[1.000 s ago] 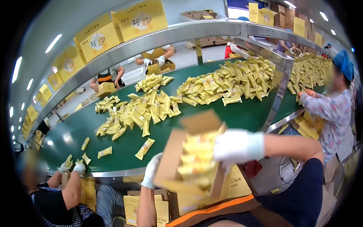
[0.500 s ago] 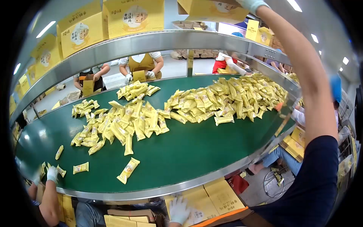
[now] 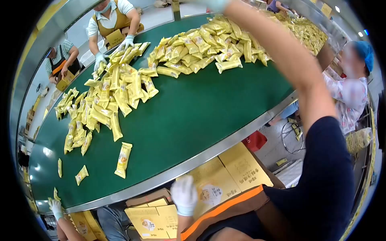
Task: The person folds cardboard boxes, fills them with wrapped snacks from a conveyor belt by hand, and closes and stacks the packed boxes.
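Observation:
My left hand [image 3: 184,196], in a white glove, is low in the middle of the head view. Its slightly blurred fingers look loosely apart, with no object visible in them. Beside it are a yellow printed flat carton [image 3: 207,188] on the right and a stack of yellow cartons [image 3: 155,221] on the left. My right arm stretches up across the view. Its gloved right hand [image 3: 215,4] is blurred and cut by the top edge, so its fingers and anything in them are hidden. Yellow wrapped snack packets [image 3: 102,100] lie heaped on the green conveyor belt [image 3: 177,132].
A metal rail [image 3: 225,150] borders the belt's near side. Across it, a person's gloved hands [image 3: 128,42] touch packets. Another gloved hand [image 3: 56,207] reaches over the lower-left edge. At right sit a person in a blue cap [image 3: 364,54] and a round stool [image 3: 292,136].
The view has tilted down and shifted. My left hand has come off the flat carton's face, and the raised carton near my right hand has left view. The person opposite now reaches into the packets.

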`<state>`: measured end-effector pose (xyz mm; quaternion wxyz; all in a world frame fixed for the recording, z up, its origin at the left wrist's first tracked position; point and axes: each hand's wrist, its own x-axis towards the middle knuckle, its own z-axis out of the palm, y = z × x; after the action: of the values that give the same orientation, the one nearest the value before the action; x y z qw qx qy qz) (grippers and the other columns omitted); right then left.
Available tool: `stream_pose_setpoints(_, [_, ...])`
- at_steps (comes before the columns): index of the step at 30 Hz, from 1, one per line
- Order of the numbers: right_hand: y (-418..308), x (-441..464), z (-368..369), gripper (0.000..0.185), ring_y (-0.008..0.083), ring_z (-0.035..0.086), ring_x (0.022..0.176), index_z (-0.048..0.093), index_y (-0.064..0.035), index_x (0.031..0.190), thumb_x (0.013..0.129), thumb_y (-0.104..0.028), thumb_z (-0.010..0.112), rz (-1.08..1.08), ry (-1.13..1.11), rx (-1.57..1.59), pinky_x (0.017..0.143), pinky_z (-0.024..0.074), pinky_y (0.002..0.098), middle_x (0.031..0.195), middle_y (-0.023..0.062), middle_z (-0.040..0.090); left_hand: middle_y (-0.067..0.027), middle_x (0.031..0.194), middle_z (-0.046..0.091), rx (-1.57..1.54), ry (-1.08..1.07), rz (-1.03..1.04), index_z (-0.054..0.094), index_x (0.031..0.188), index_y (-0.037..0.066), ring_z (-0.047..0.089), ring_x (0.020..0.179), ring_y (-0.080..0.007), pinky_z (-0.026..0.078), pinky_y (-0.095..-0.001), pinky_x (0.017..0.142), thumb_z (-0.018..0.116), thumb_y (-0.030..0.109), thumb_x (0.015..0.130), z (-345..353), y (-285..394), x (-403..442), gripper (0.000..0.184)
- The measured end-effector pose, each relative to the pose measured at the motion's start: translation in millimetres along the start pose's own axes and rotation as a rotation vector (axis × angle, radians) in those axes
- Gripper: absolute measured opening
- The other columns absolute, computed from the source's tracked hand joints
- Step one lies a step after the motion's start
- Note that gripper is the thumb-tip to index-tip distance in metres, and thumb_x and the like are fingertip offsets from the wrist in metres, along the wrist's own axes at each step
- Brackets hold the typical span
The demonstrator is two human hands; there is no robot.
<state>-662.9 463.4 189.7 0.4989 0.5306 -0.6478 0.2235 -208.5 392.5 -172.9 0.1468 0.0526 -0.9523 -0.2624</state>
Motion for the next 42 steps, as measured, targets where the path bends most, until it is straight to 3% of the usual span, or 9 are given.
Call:
stream_pose_setpoints(4, [-50.1, -191.0, 30.7, 0.042, 0.0338, 0.064, 0.102, 0.070, -0.0116, 0.107, 0.094, -0.046, 0.051, 0.435, -0.915, 0.451, 0.093, 0.0482, 0.0422, 0.105, 0.0163, 0.069, -0.0253, 0.133, 0.050, 0.504, 0.467, -0.032, 0.054, 0.130, 0.002, 0.048, 0.123, -0.0427, 0.039, -0.0498, 0.105, 0.065, 0.028, 0.088, -80.3, -37.0, 53.6, 0.051])
stream_pose_setpoints(9, [2.2, -206.6, 99.5, 0.048, 0.0354, 0.063, 0.102, 0.070, -0.0103, 0.105, 0.093, -0.051, 0.049, 0.391, -0.570, 0.329, 0.092, 0.0485, 0.0426, 0.103, 0.0160, 0.069, -0.0193, 0.133, 0.053, 0.513, 0.234, -0.310, 0.048, 0.139, 0.004, 0.046, 0.124, -0.0410, 0.036, -0.0495, 0.107, 0.064, 0.045, 0.089, -108.6, -167.6, 84.5, 0.067])
stream_pose_setpoints(17, [200.8, -195.9, 255.5, 0.063, 0.0355, 0.039, 0.139, 0.050, -0.0071, 0.141, 0.095, -0.050, 0.046, 0.983, -0.971, 0.521, 0.115, 0.0304, 0.0429, 0.152, 0.0193, 0.039, -0.0223, 0.141, 0.048, 0.333, 0.215, -0.301, 0.044, 0.142, 0.000, 0.046, 0.130, -0.0397, 0.037, -0.0436, 0.109, 0.065, 0.038, 0.089, -94.4, -172.8, 137.1, 0.069])
stream_pose_setpoints(18, [183.6, -200.7, 250.6, 0.071, 0.0302, 0.038, 0.140, 0.044, -0.0110, 0.147, 0.094, -0.059, 0.046, 0.491, -1.018, 0.172, 0.114, 0.0299, 0.0420, 0.153, 0.0154, 0.040, -0.0224, 0.143, 0.047, 0.268, 0.261, -0.363, 0.041, 0.144, -0.001, 0.045, 0.132, -0.0380, 0.036, -0.0416, 0.110, 0.065, 0.038, 0.090, -94.1, -181.5, 136.3, 0.071])
stream_pose_setpoints(23, [141.8, -199.1, 241.1, 0.056, 0.0312, 0.058, 0.119, 0.060, -0.0084, 0.129, 0.089, -0.048, 0.061, 0.771, -1.126, 0.283, 0.097, 0.0462, 0.0432, 0.130, 0.0166, 0.062, -0.0202, 0.134, 0.053, 0.177, 0.282, -0.439, 0.050, 0.137, 0.000, 0.049, 0.125, -0.0350, 0.037, -0.0412, 0.108, 0.071, 0.020, 0.084, -83.5, -187.4, 184.4, 0.060])
stream_pose_setpoints(26, [139.3, -222.8, 251.3, 0.090, 0.0264, 0.015, 0.151, 0.031, -0.0099, 0.153, 0.089, -0.072, 0.040, 0.564, -1.481, 0.430, 0.122, 0.0124, 0.0425, 0.162, 0.0127, 0.020, -0.0183, 0.130, 0.056, 0.184, 0.220, -0.277, 0.058, 0.129, 0.003, 0.051, 0.122, -0.0351, 0.038, -0.0410, 0.107, 0.072, 0.023, 0.082, -69.5, -171.8, 211.1, 0.053])
stream_pose_setpoints(37, [32.7, -208.2, 100.6, 0.060, 0.0264, 0.057, 0.122, 0.056, -0.0148, 0.138, 0.088, -0.047, 0.061, 0.651, -1.370, 0.969, 0.104, 0.0447, 0.0361, 0.135, 0.0123, 0.059, -0.0173, 0.131, 0.054, 0.200, 0.183, 0.000, 0.054, 0.134, 0.006, 0.052, 0.120, -0.0382, 0.043, -0.0445, 0.103, 0.080, 0.045, 0.072, -10.7, -89.4, 234.0, 0.077])
stream_pose_setpoints(39, [104.7, -231.4, 131.9, 0.048, 0.0254, 0.063, 0.110, 0.066, -0.0142, 0.127, 0.090, -0.043, 0.059, 0.590, -0.783, 0.608, 0.098, 0.0487, 0.0369, 0.114, 0.0137, 0.069, -0.0170, 0.130, 0.055, 0.197, 0.118, -0.064, 0.053, 0.135, 0.006, 0.055, 0.117, -0.0357, 0.045, -0.0418, 0.100, 0.084, 0.043, 0.067, -11.6, -90.2, 234.2, 0.083])
stream_pose_setpoints(42, [161.4, -287.5, 143.3, 0.056, 0.0389, 0.037, 0.138, 0.038, -0.0232, 0.149, 0.095, -0.017, 0.052, 0.124, -1.243, -0.386, 0.111, 0.0363, 0.0468, 0.158, 0.0100, 0.030, -0.0186, 0.133, 0.053, 0.151, 0.138, -0.048, 0.052, 0.136, 0.005, 0.052, 0.121, -0.0365, 0.042, -0.0423, 0.104, 0.085, 0.039, 0.064, -11.8, -96.2, 243.2, 0.086])
